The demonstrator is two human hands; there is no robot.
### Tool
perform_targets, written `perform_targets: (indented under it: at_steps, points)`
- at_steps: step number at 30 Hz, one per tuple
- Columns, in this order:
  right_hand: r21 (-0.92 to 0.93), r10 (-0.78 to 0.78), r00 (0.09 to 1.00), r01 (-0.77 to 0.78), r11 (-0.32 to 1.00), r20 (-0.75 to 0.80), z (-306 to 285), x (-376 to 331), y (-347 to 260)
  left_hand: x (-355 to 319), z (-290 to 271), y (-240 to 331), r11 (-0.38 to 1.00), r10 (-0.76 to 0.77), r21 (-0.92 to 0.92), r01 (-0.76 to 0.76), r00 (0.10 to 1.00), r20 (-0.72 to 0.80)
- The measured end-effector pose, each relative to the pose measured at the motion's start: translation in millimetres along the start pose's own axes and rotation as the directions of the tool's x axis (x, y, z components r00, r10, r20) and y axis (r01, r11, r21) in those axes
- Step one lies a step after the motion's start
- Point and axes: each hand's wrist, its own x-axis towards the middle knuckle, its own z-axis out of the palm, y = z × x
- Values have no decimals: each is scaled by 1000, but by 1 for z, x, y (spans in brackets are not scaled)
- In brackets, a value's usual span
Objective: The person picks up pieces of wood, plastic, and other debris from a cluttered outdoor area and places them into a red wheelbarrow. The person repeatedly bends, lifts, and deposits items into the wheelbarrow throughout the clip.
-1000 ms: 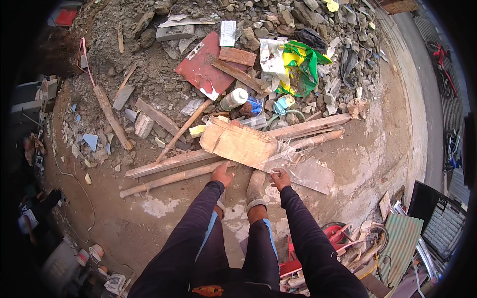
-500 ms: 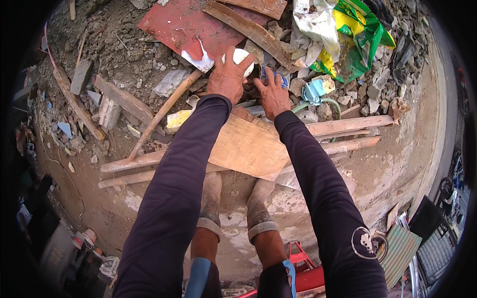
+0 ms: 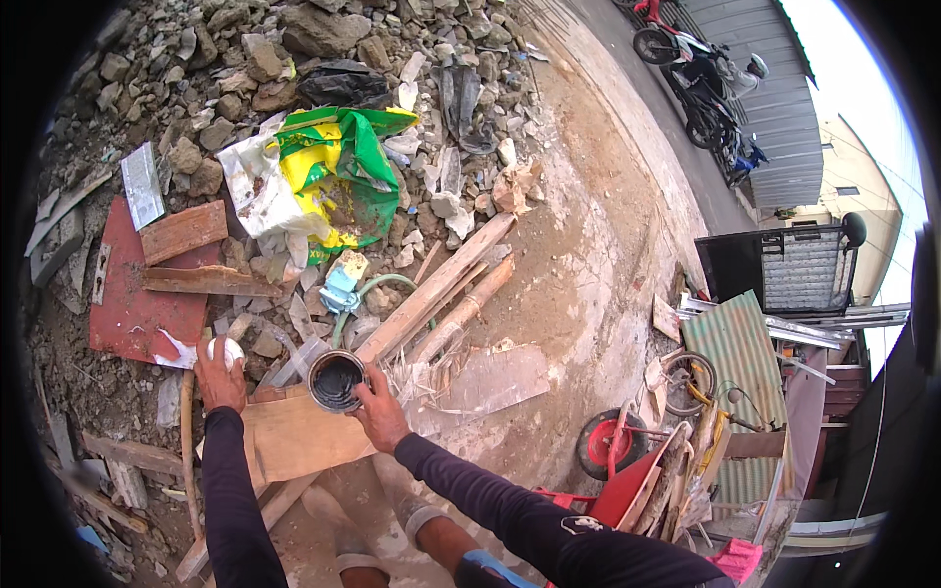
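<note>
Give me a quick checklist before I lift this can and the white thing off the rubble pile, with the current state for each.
1. Right hand has a hold on the round can: ok, fingers on its rim.
2. Can upright: ok, open top faces up, dark inside; whether it holds liquid, cannot tell.
3. Left hand has the white round object: ok, fingers wrap it; what it is, cannot tell.
4. Can's footing: cannot tell, its base is hidden at the edge of the plywood sheet.
5. Ground around the hands: not ok, loose planks, stones and scraps crowd close.
6. Foot placement: not ok, sandalled feet stand beside plank ends.
</note>
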Motion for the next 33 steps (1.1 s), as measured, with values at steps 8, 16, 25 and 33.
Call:
perform_targets:
  at_steps: [8, 16, 25, 33]
  points:
    - [-72, 602, 799, -601, 796, -16, -149, -305, 10, -88, -25, -16, 967, 133, -215, -136, 991, -28]
    - [251, 818, 455, -796, 550, -351, -204, -526, -69, -244, -155, 50, 451, -154, -714, 535, 835, 528]
    - [694, 812, -212, -658, 293, -543, -156, -692, -175, -367, -188, 250, 828, 328, -445, 341, 349, 878]
    - [869, 656, -600, -457, 189, -458, -124, -828, -189, -620, -80, 376, 890, 380, -334, 311, -99, 920]
